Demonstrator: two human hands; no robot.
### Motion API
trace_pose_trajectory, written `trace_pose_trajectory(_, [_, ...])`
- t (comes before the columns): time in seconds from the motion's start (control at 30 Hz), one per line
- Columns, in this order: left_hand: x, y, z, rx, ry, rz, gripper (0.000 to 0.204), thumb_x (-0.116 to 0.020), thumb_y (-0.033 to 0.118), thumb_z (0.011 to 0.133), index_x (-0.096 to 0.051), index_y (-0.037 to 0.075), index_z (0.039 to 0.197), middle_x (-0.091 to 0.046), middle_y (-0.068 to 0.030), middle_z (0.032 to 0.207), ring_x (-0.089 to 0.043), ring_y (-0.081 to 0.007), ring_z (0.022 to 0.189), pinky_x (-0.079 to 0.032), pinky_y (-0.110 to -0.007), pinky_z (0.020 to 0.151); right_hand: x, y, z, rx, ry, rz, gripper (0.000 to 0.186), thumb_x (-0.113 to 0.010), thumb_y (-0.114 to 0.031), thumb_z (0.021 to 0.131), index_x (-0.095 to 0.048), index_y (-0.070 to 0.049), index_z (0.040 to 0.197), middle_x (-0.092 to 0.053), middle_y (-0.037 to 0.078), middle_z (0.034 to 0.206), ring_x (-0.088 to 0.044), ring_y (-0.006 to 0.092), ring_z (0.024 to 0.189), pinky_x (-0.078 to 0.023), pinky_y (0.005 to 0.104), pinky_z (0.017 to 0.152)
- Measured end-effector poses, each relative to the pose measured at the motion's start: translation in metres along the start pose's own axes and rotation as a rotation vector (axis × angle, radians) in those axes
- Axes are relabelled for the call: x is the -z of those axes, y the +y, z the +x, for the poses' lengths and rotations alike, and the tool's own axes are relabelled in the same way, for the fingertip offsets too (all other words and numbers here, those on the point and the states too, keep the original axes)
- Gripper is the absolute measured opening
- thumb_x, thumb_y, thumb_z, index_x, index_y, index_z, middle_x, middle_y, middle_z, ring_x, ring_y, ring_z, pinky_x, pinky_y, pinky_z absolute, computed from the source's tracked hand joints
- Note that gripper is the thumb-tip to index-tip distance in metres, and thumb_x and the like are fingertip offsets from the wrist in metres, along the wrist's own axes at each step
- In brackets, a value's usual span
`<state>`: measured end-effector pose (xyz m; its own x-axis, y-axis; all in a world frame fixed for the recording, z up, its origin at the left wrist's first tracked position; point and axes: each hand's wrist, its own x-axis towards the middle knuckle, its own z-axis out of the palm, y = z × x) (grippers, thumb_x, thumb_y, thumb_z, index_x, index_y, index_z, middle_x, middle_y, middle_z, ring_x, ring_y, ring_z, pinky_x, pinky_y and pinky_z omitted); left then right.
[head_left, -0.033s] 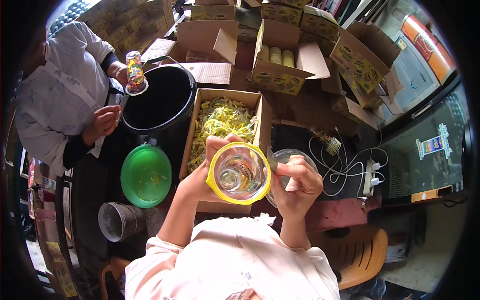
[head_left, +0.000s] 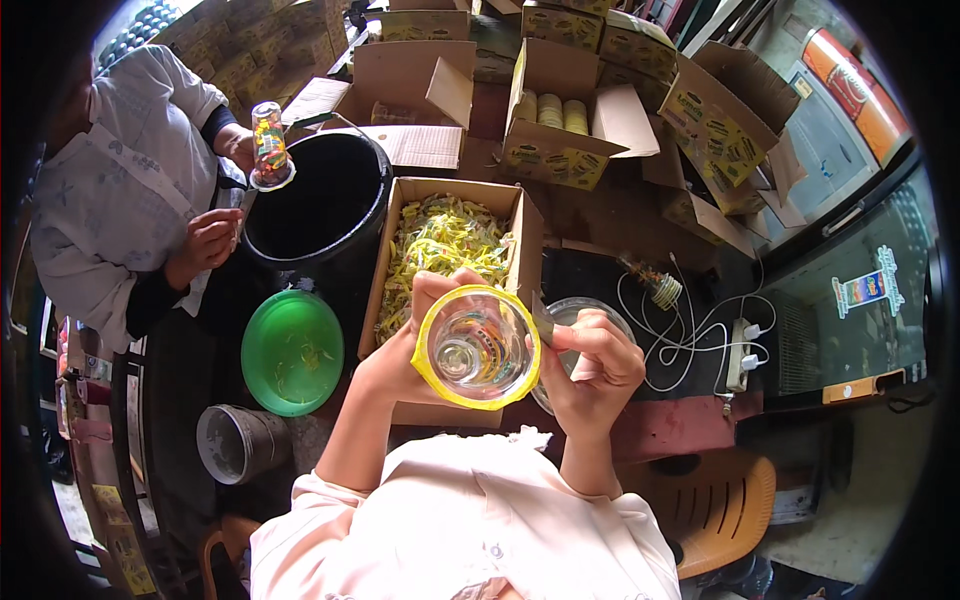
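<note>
Mouth toward me, a clear plastic cup (head_left: 478, 350) with a yellow rim and a coloured print on its wall is held in front of my chest. My left hand (head_left: 412, 335) is closed round its left side. Closed in a pinch, my right hand (head_left: 597, 368) is at the cup's right edge. A flat grey blade, seemingly a knife (head_left: 543, 318), sticks up from its fingers along the rim; the handle is hidden. Beneath the cup stands a cardboard box (head_left: 530, 235) filled with yellow plastic trimmings (head_left: 450, 232).
Across to the left, a co-worker's hands (head_left: 212, 238) hold a printed cup (head_left: 270, 145) and a thin tool over a black bucket (head_left: 320, 190). Nearer are a green basin (head_left: 275, 350) and grey pail (head_left: 235, 443). Right lie white cables (head_left: 665, 350) and a power strip (head_left: 740, 358); open cartons (head_left: 560, 160) stand behind.
</note>
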<state>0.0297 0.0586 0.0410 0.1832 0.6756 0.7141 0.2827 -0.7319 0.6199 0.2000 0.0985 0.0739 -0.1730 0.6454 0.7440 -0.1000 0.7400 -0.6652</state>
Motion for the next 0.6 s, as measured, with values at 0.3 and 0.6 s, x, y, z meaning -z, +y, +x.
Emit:
trace_pose_trajectory(0.3, [-0.002, -0.003, 0.006, 0.055, -0.031, -0.232, 0.08, -0.082, 0.015, 0.051, -0.034, 0.005, 0.114, -0.037, -0.0094, 0.103, -0.041, -0.0226, 0.102, -0.038, -0.033, 0.085, 0.003, 0.005, -0.001, -0.068, 0.0, 0.12, 0.016, -0.068, 0.007, 0.06, -0.062, -0.003, 0.072, -0.057, 0.003, 0.059, -0.048, 0.0099, 0.051, -0.034, 0.0216, 0.054])
trace_pose_trajectory(0.6, [-0.023, 0.009, 0.002, 0.229, 0.207, -0.389, 0.073, -0.067, 0.004, 0.064, -0.028, 0.002, 0.125, -0.042, -0.0108, 0.117, -0.043, -0.0214, 0.11, -0.031, -0.034, 0.096, -0.002, -0.002, -0.006, 0.129, 0.167, -0.177, 0.015, -0.069, 0.004, 0.06, -0.06, -0.003, 0.068, -0.057, 0.003, 0.059, -0.049, 0.0108, 0.05, -0.036, 0.0234, 0.053])
